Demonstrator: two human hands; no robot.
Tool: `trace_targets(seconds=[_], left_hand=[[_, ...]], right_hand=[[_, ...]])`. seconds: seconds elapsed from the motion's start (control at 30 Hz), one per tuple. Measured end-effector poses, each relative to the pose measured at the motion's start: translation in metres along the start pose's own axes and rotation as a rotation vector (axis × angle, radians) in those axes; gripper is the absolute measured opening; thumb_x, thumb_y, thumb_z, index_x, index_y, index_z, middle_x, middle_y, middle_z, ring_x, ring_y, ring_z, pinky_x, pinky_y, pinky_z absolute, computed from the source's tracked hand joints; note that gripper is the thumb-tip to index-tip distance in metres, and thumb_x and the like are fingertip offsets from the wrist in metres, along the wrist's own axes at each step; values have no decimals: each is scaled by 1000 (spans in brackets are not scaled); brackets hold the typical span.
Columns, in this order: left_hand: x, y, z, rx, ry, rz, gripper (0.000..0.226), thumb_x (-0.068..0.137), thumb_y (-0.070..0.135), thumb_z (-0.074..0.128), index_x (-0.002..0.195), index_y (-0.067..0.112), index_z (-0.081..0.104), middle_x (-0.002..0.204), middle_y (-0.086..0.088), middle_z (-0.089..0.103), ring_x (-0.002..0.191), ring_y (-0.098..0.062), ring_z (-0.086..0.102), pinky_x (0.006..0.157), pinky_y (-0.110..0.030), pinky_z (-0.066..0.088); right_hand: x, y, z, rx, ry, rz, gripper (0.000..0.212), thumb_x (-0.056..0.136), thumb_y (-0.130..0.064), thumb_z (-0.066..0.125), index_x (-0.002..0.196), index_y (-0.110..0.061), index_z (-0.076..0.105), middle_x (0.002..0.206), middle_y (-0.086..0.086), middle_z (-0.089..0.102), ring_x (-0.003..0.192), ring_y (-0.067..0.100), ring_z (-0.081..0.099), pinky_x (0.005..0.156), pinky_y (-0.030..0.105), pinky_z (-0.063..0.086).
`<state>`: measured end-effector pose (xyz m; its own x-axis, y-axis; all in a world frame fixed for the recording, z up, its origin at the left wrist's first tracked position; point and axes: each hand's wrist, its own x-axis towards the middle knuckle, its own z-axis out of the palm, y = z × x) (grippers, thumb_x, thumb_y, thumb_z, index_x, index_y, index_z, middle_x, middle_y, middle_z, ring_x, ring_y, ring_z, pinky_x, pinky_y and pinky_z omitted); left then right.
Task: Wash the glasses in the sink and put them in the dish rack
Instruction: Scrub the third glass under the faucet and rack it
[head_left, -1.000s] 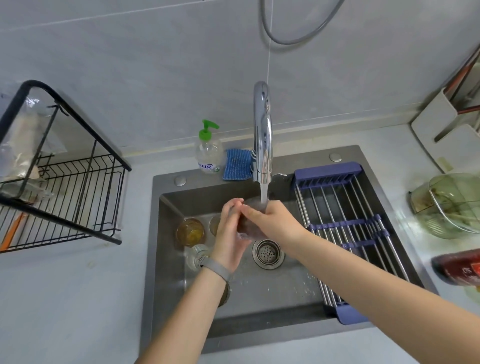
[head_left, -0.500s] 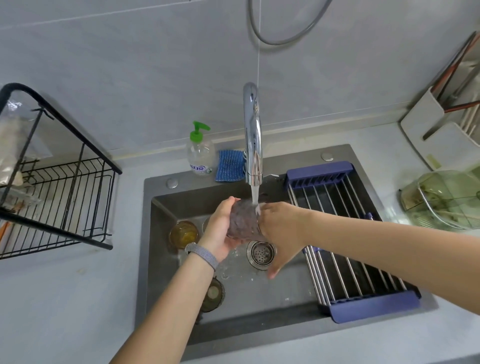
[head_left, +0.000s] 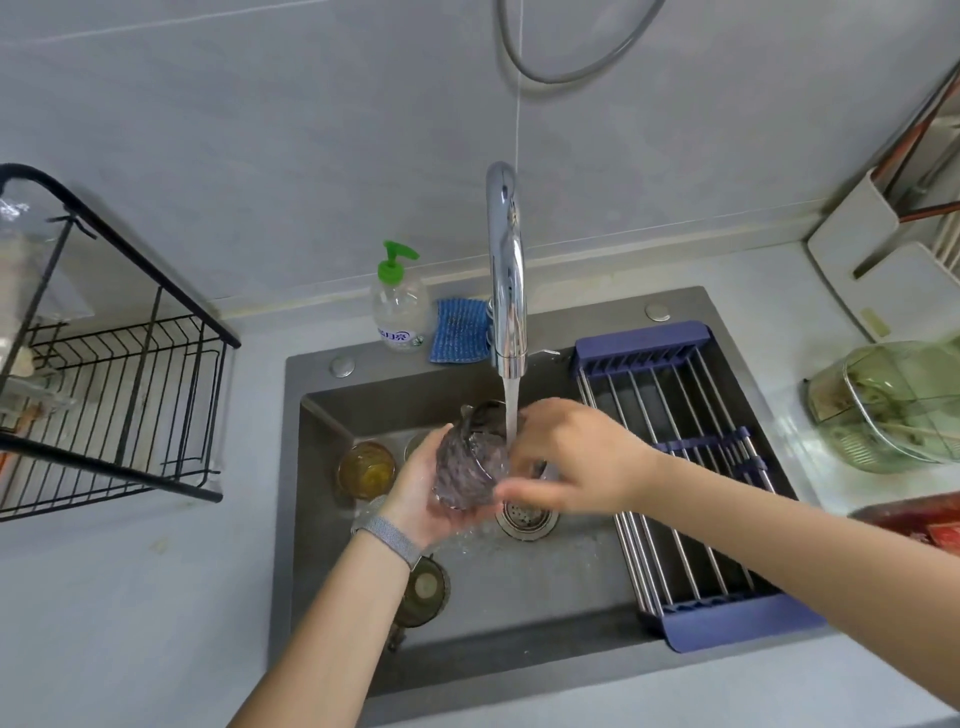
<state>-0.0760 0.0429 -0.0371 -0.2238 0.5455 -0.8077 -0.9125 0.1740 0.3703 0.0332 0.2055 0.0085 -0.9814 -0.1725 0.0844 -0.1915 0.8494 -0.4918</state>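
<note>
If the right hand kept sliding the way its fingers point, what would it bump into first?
Its fingers point left, so the right hand would probably press straight into the purple glass, which it already seems to touch. The left hand cups that glass from behind.

Grey desk (head_left: 130, 597) carries a black wire rack (head_left: 119, 415) at left, a sunken sink (head_left: 519, 660), and a green glass container (head_left: 893, 405) at right.

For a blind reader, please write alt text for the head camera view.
A left hand holds a purple glass under the running faucet while the right hand touches it, above a sink with more glasses.
</note>
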Motion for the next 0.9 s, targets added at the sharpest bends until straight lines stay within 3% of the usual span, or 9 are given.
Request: trace_targets(seconds=[0.1, 0.17, 0.27, 0.33, 0.4, 0.53, 0.7, 0.8, 0.9], left_hand=[[-1, 4, 0, 76, 24, -55, 42, 92, 45, 51, 102, 9, 69, 92, -15, 74, 76, -29, 73, 66, -40, 59], [0, 4, 5, 178, 19, -89, 39, 92, 45, 50, 96, 11, 69, 88, -13, 74, 78, -27, 71, 74, -40, 55], [-1, 2, 13, 215, 19, -103, 36, 87, 44, 55, 95, 12, 69, 84, -12, 74, 85, -29, 67, 79, -43, 52], [-3, 0, 12, 132, -18, -51, 39, 91, 43, 54, 104, 9, 70, 97, -16, 73, 95, -33, 67, 88, -51, 52], [0, -5, 7, 27, -56, 69, 38, 92, 37, 58, 120, 13, 64, 114, -15, 69, 106, -35, 65, 96, -58, 48], [4, -10, -1, -34, -22, 265, 49, 84, 36, 65, 128, 18, 54, 125, -13, 64, 108, -32, 65, 89, -52, 53], [-4, -15, -4, -21, -125, 198, 67, 75, 43, 77, 130, 11, 54, 127, -20, 63, 117, -44, 59, 95, -66, 45], [-13, -15, -3, 166, -138, 241, 88, 53, 23, 94, 129, 16, 52, 124, -15, 64, 108, -36, 66, 78, -52, 58], [-20, -21, -3, 285, -37, 282, 78, 57, 14, 90, 126, 15, 52, 118, -11, 66, 98, -28, 71, 66, -39, 61]], right_hand=[[2, 4, 4, 349, 225, 398, 30, 83, -40, 71, 99, -16, 61, 93, -6, 61, 82, 8, 57, 72, 21, 47], [8, 9, 12, 462, 90, 534, 48, 76, -24, 81, 117, -18, 58, 111, -6, 62, 97, 6, 59, 84, 18, 49], [19, 8, 22, 484, -41, 558, 8, 82, -13, 71, 90, -13, 68, 83, -5, 68, 74, 7, 59, 73, 25, 45], [21, 7, 25, 514, 30, 628, 13, 87, -13, 65, 76, -20, 63, 69, -13, 59, 62, 1, 50, 70, 23, 39], [21, 7, 31, 549, 62, 700, 11, 89, -15, 65, 81, -21, 68, 76, -10, 63, 69, 4, 55, 72, 22, 42], [12, 3, 37, 1053, 32, 811, 23, 85, 3, 67, 99, -14, 69, 95, 6, 74, 91, 24, 71, 76, 38, 60], [11, -2, 38, 1271, 45, 972, 8, 96, -1, 55, 102, -5, 60, 88, 12, 68, 53, 17, 66, 39, 21, 47], [7, 4, 39, 1391, 1, 1119, 13, 101, -3, 40, 97, -8, 51, 79, 11, 62, 38, 11, 51, 31, 15, 35], [5, 6, 32, 1376, -267, 1126, 23, 101, -14, 32, 99, -8, 54, 80, 9, 64, 44, 12, 51, 37, 17, 39]])
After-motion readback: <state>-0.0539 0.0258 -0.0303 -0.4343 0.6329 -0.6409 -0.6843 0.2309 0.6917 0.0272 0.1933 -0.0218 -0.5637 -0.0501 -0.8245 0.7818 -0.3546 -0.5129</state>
